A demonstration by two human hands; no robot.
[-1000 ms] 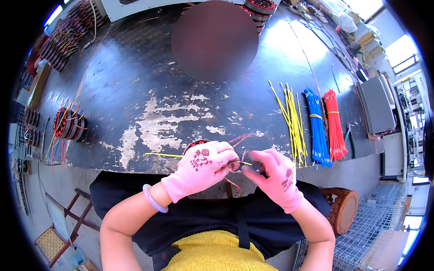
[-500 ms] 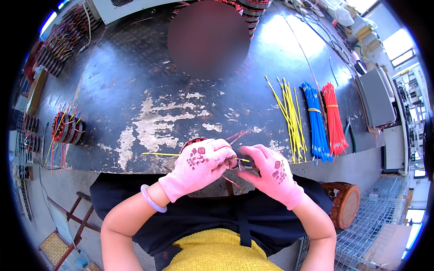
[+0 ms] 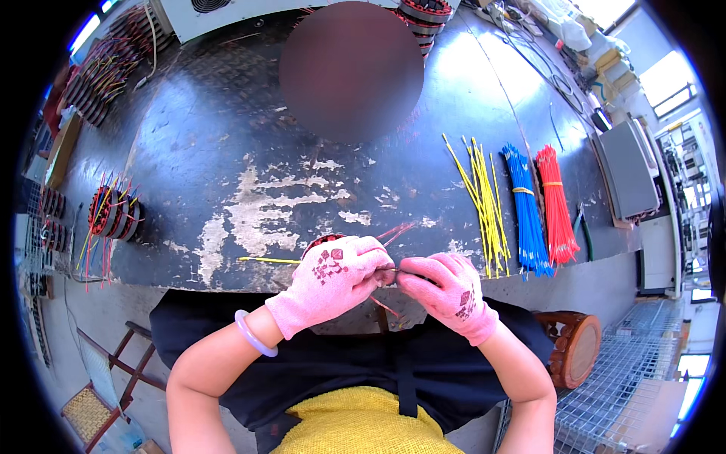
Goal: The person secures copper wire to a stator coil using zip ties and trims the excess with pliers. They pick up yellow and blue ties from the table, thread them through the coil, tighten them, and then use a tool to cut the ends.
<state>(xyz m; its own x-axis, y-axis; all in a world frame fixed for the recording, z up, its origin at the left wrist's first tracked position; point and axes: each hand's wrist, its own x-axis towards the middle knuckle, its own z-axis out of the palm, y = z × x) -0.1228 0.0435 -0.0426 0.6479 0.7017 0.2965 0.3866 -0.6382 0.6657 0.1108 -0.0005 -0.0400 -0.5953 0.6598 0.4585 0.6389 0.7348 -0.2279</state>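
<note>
Nearest, at the lower edge, a yellow knitted top (image 3: 370, 427) and dark trousers (image 3: 340, 356), with a round wooden stool (image 3: 582, 349) just beside, on the right. Above the lap, at the table's near edge, a left hand (image 3: 330, 278) in a pink glove, closed, thumb and fingertips pinched on a thin wire (image 3: 394, 270); on that wrist, a pale lilac bangle (image 3: 253, 334). Facing it, fingertips almost meeting, a right hand (image 3: 446, 291) in a matching glove, closed too, gripping the same short span of wire. Strand ends mostly hidden by the gloves, so perhaps more than one strand in the pinch.

Just behind the left hand, partly covered, a red-and-black ring-shaped part (image 3: 323, 241); out to the left from behind the glove, a yellow wire (image 3: 268, 260); angled up to the right, thin reddish wires (image 3: 397, 231).

Farther along the worn dark worktable (image 3: 189, 151): to the left, wired rings (image 3: 115, 216); to the right, loose yellow wires (image 3: 488, 212), then a banded blue bundle (image 3: 527, 227), a banded red bundle (image 3: 558, 219) and a green-handled tool (image 3: 582, 231).

Farthest, a heap of wired parts (image 3: 102, 87) at left and stacked rings (image 3: 423, 23) at top.
</note>
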